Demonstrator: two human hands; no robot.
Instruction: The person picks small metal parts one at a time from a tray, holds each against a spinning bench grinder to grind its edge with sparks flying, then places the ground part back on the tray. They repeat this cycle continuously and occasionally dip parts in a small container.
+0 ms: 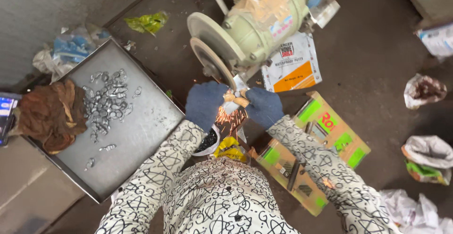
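- Steel tray (141, 135) is lying left of the person, carrying a heap of small metal pieces (106, 103) beside brown rags (49, 116).
- White-and-orange putty sack (292, 64) is lying flat under the pale-green bench grinder (255, 31); a green-and-orange carton (330, 135) is sitting right of the sleeves.
- Left hand (205, 103) and right hand (265, 105), both blue-gloved, are pinching a small metal workpiece (232, 105) against the grinding wheel (214, 66), sparks flying.
- Workpiece is looking stiff, light, probably hot and sharp-edged; gripping its outer ends seems safest.

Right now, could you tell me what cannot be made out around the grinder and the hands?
Head view only:
- Small metal piece: shape hidden by both gloved hands, left, right, and sparks.
- Grinder: top covered by paper, cut off by frame edge.
- Parts on tray: too small to identify.
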